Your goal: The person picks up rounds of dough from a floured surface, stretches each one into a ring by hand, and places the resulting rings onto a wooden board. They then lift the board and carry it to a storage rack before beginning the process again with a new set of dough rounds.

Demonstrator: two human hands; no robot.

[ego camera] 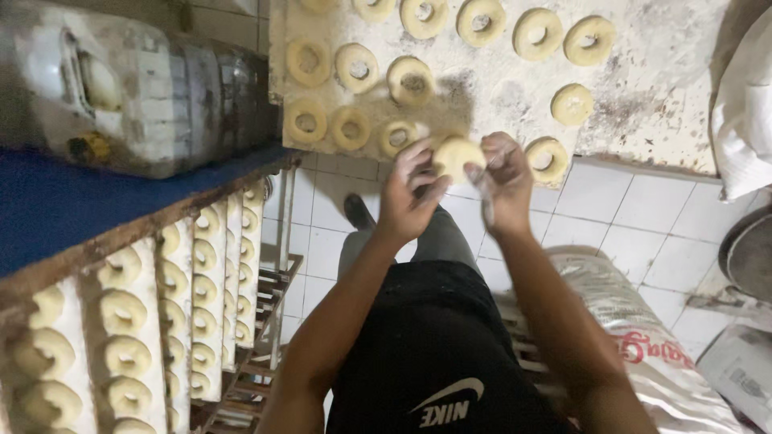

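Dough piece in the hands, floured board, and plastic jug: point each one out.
dough piece (457, 154), head view, its pale middle.
floured board (643, 88), head view, bare floury patch.
plastic jug (161, 88), head view, its side wall.

My fingers (418, 173) cover part of the dough piece (457, 154), so I can't tell its full shape. The top rings (370, 6) and the sack (643, 354) are cut off by the edges.

Dough rings (357, 67) on board (643, 96); rack (145, 321) left.
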